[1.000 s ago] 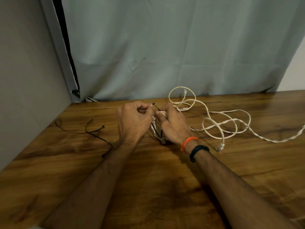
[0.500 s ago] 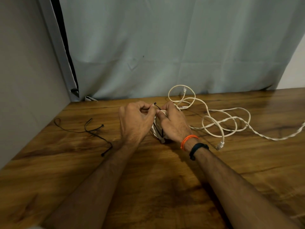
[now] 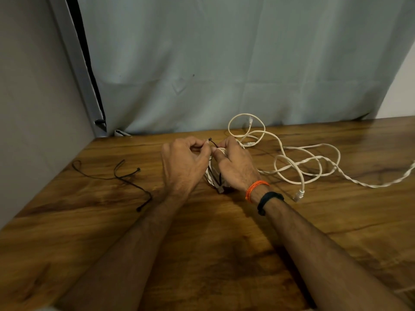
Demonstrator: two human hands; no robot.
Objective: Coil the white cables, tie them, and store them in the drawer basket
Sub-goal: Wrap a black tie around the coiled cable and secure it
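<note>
Your two hands together over wooden bench [image 3: 202, 254], near back edge. Left hand [image 3: 182, 167] pinches end of one black tie [image 3: 213, 143] between fingertips; right hand [image 3: 235, 164] closed on same tie and on one coiled white cable bundle [image 3: 212, 176] clamped between both hands, touching bench. One loose white cable [image 3: 292, 162] sprawls in loops just right of your hands. Spare black ties [image 3: 125, 178] lie left; count unclear. One orange thread [image 3: 256, 187], one black band [image 3: 268, 200] on right wrist.
</note>
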